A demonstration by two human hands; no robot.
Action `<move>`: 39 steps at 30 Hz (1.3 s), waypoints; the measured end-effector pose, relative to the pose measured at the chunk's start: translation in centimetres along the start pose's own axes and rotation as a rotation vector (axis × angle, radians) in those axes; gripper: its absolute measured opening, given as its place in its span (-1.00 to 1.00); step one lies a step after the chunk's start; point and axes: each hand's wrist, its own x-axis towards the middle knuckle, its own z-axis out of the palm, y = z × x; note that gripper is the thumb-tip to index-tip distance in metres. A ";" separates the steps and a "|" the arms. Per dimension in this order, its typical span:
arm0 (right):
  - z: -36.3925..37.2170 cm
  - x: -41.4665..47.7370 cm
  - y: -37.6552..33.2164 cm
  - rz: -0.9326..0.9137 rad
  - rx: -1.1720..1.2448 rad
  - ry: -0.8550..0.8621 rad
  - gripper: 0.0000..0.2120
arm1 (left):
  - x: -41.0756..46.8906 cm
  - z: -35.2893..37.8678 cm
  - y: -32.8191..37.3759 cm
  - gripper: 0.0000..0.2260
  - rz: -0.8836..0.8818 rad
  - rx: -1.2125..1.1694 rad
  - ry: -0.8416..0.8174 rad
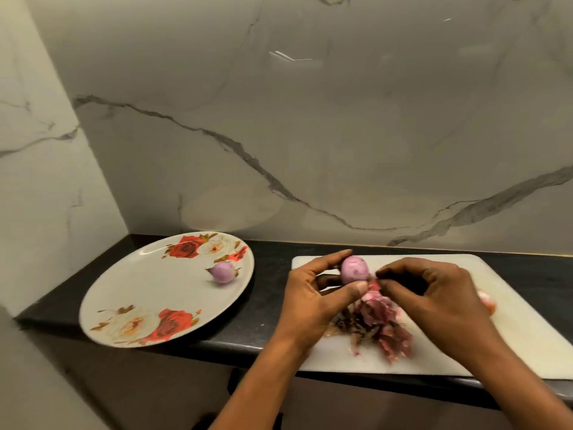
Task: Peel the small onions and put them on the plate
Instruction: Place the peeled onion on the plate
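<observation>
My left hand (313, 293) grips a small purple onion (355, 268) between thumb and fingers above the white cutting board (511, 274). My right hand (434, 293) pinches a strip of pink skin (373, 287) hanging from the onion's right end. A peeled purple onion (223, 272) lies on the right part of the white rose-patterned plate (148, 287), which sits on the black counter to the left of the board.
A heap of pink and brown onion peels (381, 327) lies on the board under my hands. Another small onion (486, 301), blurred, shows on the board behind my right hand. A marble wall rises behind the counter (266, 305) and at its left end.
</observation>
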 end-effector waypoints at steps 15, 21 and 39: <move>1.3 -0.9 -0.8 -0.029 0.079 -0.052 -0.71 | -0.5 -7.6 1.7 -0.64 0.089 0.192 0.213; 1.0 -1.2 -1.7 -0.074 0.097 -0.087 -0.80 | -2.1 -15.5 2.2 -0.55 -0.011 0.536 0.437; 2.5 -1.6 -4.1 -0.087 0.065 -0.219 -0.68 | -2.7 -20.5 2.0 -0.51 -0.235 0.777 0.423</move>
